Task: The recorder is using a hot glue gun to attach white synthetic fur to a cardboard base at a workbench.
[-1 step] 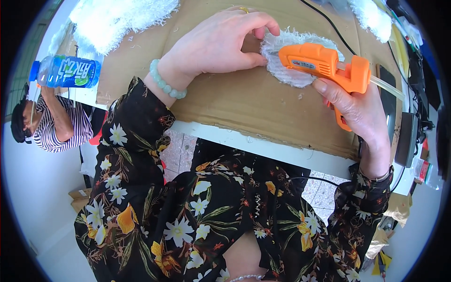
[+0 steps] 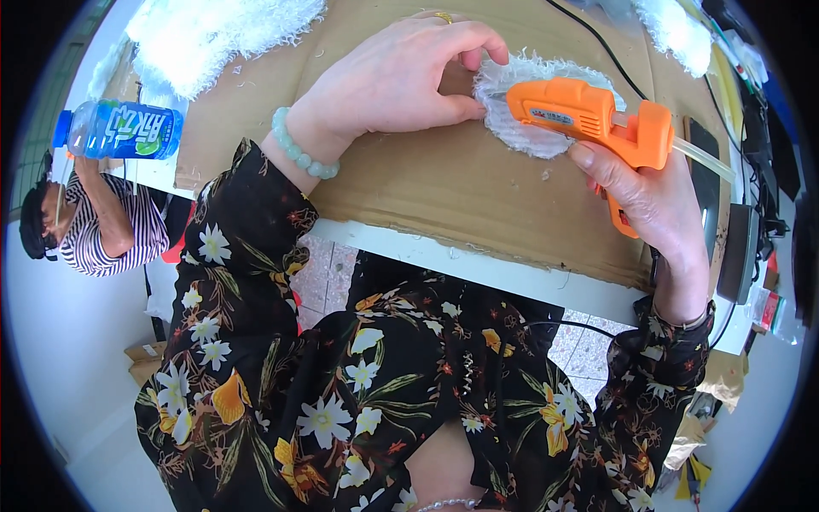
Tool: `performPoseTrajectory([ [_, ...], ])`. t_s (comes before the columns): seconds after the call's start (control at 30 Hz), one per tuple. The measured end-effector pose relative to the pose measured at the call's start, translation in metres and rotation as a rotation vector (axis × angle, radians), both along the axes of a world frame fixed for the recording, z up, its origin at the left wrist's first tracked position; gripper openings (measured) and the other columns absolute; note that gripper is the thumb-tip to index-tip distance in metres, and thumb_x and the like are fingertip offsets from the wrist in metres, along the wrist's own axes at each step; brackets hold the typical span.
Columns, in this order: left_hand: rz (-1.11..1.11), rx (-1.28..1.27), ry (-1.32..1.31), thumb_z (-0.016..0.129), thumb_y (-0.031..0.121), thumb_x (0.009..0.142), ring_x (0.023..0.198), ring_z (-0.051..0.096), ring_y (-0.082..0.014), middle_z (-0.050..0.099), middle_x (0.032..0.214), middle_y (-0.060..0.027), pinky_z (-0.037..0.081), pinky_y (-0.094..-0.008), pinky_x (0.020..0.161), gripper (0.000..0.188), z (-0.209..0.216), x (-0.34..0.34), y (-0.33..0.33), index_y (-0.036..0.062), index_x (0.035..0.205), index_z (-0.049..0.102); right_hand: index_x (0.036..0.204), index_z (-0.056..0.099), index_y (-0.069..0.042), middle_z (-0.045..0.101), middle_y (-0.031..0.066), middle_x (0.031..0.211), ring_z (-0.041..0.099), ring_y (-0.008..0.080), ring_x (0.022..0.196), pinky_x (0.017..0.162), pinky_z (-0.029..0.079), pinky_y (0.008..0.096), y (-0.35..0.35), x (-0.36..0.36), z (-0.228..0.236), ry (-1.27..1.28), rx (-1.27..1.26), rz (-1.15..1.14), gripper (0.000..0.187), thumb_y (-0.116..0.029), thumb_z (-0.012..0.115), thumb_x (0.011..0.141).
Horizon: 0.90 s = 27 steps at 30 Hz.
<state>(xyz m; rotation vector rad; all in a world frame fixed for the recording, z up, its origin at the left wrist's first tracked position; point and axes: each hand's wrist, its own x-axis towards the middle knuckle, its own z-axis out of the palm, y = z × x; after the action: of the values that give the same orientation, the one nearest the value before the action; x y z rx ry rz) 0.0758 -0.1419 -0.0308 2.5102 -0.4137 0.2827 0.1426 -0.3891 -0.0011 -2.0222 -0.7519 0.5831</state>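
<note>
My right hand (image 2: 644,192) is closed around the handle of an orange hot glue gun (image 2: 567,107). A pale glue stick (image 2: 704,158) protrudes from its back end. The gun's front points left, over a roundish piece of white fuzzy fabric (image 2: 520,141) with frayed edges, and hides part of it. At the fabric's left edge rests my left hand (image 2: 397,77), its thumb and forefinger curved and apart, thumb tip touching the rim. The fabric lies on a brown cardboard sheet (image 2: 409,188).
White fluffy material (image 2: 213,43) lies at the far left, with more fluff (image 2: 678,38) at the far right. A blue-labelled bottle (image 2: 119,130) is at left, near a person in a striped top (image 2: 115,226). A black cable (image 2: 601,43) crosses the cardboard; a dark flat device (image 2: 704,179) lies right.
</note>
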Motion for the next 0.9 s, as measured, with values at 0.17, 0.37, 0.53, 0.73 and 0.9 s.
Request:
performPoseTrajectory([
  [0.17, -0.039, 0.034, -0.021, 0.070, 0.008, 0.066, 0.084, 0.053, -0.0211, 0.052, 0.086, -0.0050, 0.044, -0.0313, 0.078, 0.044, 0.006, 0.000, -0.003, 0.0121, 0.108, 0.057, 0.096, 0.061, -0.002, 0.055, -0.0005, 0.070, 0.048, 0.0077, 0.064, 0.059, 0.041, 0.0230, 0.000, 0.000, 0.003, 0.034, -0.022, 0.019, 0.044, -0.038, 0.072, 0.074],
  [0.37, -0.058, 0.076, -0.053, 0.068, 0.010, 0.068, 0.082, 0.052, -0.0205, 0.052, 0.084, -0.0042, 0.043, -0.0315, 0.077, 0.043, 0.004, 0.002, -0.001, 0.0124, 0.110, 0.057, 0.096, 0.059, -0.003, 0.055, -0.0008, 0.069, 0.050, 0.0067, 0.060, 0.055, 0.040, 0.0208, -0.003, -0.001, 0.000, -0.026, 0.004, 0.033, 0.033, -0.029, 0.070, 0.079],
  [0.53, -0.119, 0.127, -0.012, 0.057, 0.007, 0.076, 0.081, 0.056, -0.0228, 0.057, 0.089, -0.0092, 0.044, -0.0319, 0.076, 0.037, 0.021, 0.002, 0.001, 0.0042, 0.112, 0.052, 0.097, 0.059, -0.002, 0.056, -0.0004, 0.070, 0.051, 0.0071, 0.060, 0.055, 0.041, 0.0212, -0.008, -0.001, -0.002, 0.007, -0.003, 0.034, 0.033, -0.028, 0.070, 0.079],
  [0.73, -0.041, -0.019, 0.007, 0.067, 0.009, 0.070, 0.077, 0.050, -0.0185, 0.050, 0.080, -0.0032, 0.043, -0.0293, 0.072, 0.042, 0.001, 0.005, -0.004, 0.0117, 0.111, 0.056, 0.096, 0.058, -0.002, 0.056, -0.0001, 0.070, 0.051, 0.0074, 0.060, 0.055, 0.041, 0.0216, -0.017, -0.002, 0.000, 0.034, -0.036, 0.026, 0.034, -0.028, 0.070, 0.078],
  [0.9, -0.021, -0.044, 0.027, 0.065, 0.008, 0.074, 0.069, 0.050, -0.0175, 0.050, 0.074, -0.0030, 0.042, -0.0278, 0.067, 0.033, 0.002, 0.008, -0.010, 0.0070, 0.106, 0.057, 0.096, 0.058, -0.002, 0.055, -0.0001, 0.070, 0.051, 0.0075, 0.060, 0.055, 0.041, 0.0216, -0.023, 0.001, 0.001, 0.038, -0.057, 0.034, 0.035, -0.029, 0.070, 0.078],
])
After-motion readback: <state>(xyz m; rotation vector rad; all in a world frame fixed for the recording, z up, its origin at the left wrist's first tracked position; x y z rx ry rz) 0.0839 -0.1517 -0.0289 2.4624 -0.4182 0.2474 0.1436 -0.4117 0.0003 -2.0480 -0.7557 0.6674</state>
